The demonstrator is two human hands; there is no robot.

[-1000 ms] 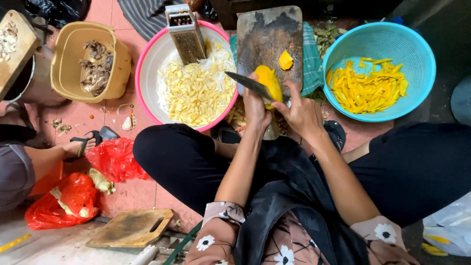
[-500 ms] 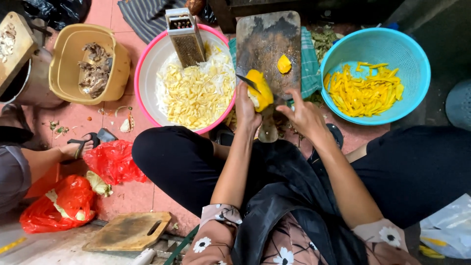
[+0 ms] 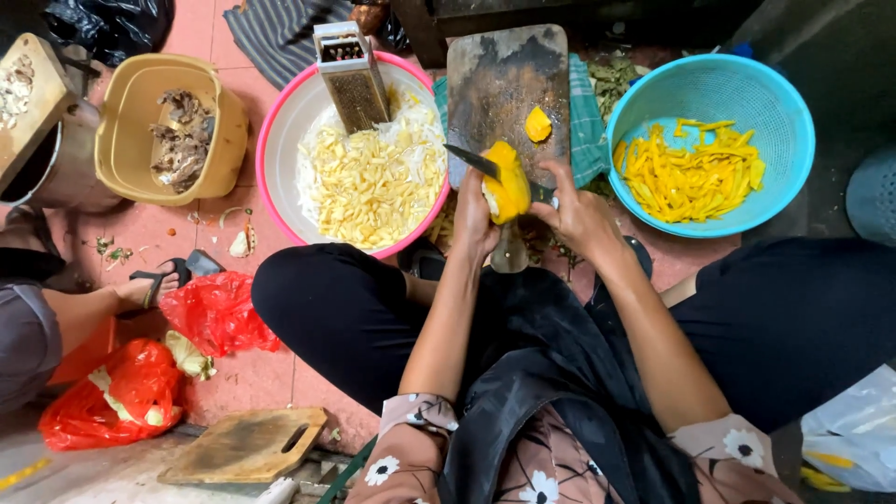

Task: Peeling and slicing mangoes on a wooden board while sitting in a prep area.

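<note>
Left hand [image 3: 478, 213] closed around a yellow fruit [image 3: 509, 182], holding it up over the near end of a dark wooden cutting board [image 3: 504, 75]. Right hand [image 3: 581, 213] gripping a knife [image 3: 471, 161] by the handle; blade crosses the fruit's upper left, tip pointing toward the pink bowl [image 3: 280, 149]. Both hands close together, either side of the fruit, each clamped on its own item. Small yellow offcut [image 3: 538, 124] lies on the board, just beyond the fruit.

Pink bowl left of the board holds pale yellow shreds [image 3: 373, 182]; metal box grater [image 3: 350, 79] stands tilted at its far rim. Blue basket [image 3: 793, 121] right of the board, holding yellow fruit strips [image 3: 691, 173]. Green checked cloth [image 3: 588, 117] under the board's right edge.

Far left: tan tub [image 3: 126, 131] with brownish scraps inside. Red plastic bags [image 3: 219, 313] on the tiled floor by another person's sandalled foot [image 3: 154, 280]. Second, smaller cutting board [image 3: 247, 446] lies near the bottom left.
</note>
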